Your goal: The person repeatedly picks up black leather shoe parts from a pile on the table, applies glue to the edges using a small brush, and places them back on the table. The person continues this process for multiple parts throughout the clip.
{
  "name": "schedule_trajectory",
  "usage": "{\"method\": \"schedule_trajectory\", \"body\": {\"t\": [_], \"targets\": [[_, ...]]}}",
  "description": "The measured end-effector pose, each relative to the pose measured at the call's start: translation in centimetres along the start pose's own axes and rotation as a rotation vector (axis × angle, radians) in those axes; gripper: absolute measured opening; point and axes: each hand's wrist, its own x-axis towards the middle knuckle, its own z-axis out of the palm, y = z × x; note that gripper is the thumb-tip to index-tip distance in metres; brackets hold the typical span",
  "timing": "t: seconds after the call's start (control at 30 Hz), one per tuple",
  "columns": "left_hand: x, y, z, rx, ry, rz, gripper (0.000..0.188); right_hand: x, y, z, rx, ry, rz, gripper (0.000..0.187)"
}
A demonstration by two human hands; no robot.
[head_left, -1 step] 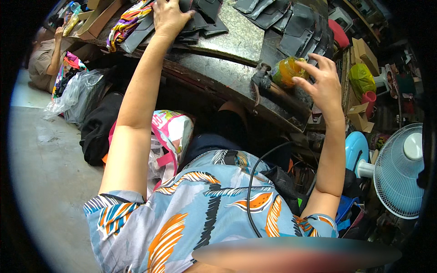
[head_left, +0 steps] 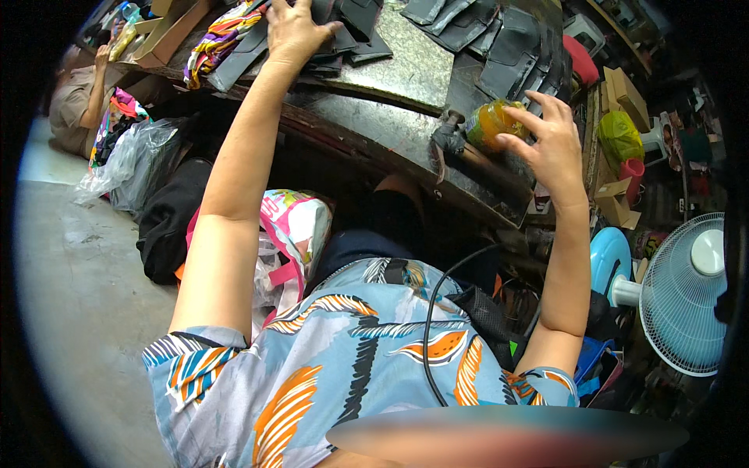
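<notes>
Up at the top, the left hand (head_left: 295, 37) spreads over black flat pieces (head_left: 370, 48) on the tabletop (head_left: 374, 125), thumb out wide, fingertips meeting the frame edge, so any hold cannot be told; across on the right, the right hand (head_left: 552, 148) curves, fingers well apart and gripping nothing, right by the orange-yellow jar (head_left: 490, 126), itself beside a hammer (head_left: 448, 139)

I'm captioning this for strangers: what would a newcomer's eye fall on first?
Probably the yellow-orange jar at the right end of the workbench, beside the half-open right hand. Next might come the pale blue fan at the far right and the orange-patterned shirt across the lower middle.
</notes>
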Motion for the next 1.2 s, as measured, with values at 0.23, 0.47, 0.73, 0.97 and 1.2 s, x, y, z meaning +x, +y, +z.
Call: {"method": "schedule_trajectory", "body": {"t": [0.23,0.47,0.73,0.97,1.2], "targets": [[0.6,1.1,-0.5,-0.078,0.287,0.051,0.075,0.5,-0.5,0.6,-0.001,0.011,0.021,0.039],[-5.1,6.1,-4.4,-0.792,0.159,-0.123,0.071,-2.0,-0.8,-1.5,0.044,0.060,0.059,0.037],[-13.0,11.2,-6.3,-0.770,0.192,0.312,0.081,-2.7,-2.5,-3.1,0.873,0.185,0.232,0.058],[-18.8,13.9,-7.2,-0.788,0.042,0.436,0.095,-1.3,-6.5,-1.2,1.487,0.307,0.284,0.090],[-17.8,14.0,-7.8,-1.636,-0.489,-0.375,0.093,-1.3,-8.3,-0.8,1.444,0.190,0.269,0.096]]}}
